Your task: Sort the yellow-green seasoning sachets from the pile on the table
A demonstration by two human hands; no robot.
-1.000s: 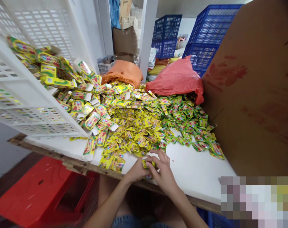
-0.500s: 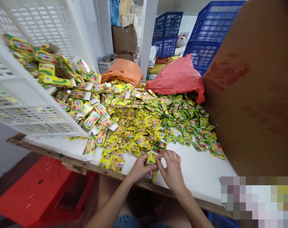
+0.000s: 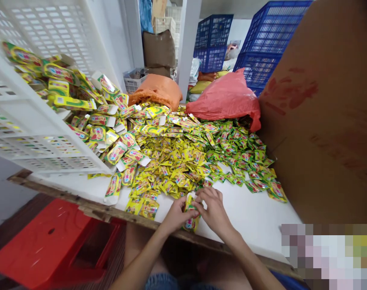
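Observation:
Near the table's front edge, my left hand [image 3: 176,214] is closed around a small yellow-and-green carton [image 3: 189,203], its white end flap pointing up and away from me. My right hand [image 3: 212,209] has its thumb and fingers closed at the upper end of that carton; whether a sachet is between them is hidden. Below the hands, another printed yellow piece [image 3: 191,224] shows at the edge. Just beyond lies a heap of yellow sachets [image 3: 177,161], with green sachets [image 3: 234,149] to its right. Open-ended cartons [image 3: 117,153] are piled on the left.
A tipped white plastic crate [image 3: 65,155] spills cartons from the left. An orange sack [image 3: 159,88] and a red bag [image 3: 225,96] lie behind the heaps. A large cardboard box [image 3: 319,121] walls the right side. A red stool [image 3: 44,245] stands below the table at left.
The right hand's fingers have shifted slightly left and curled closer over the carton's top end. The carton has turned a little more upright in the left hand.

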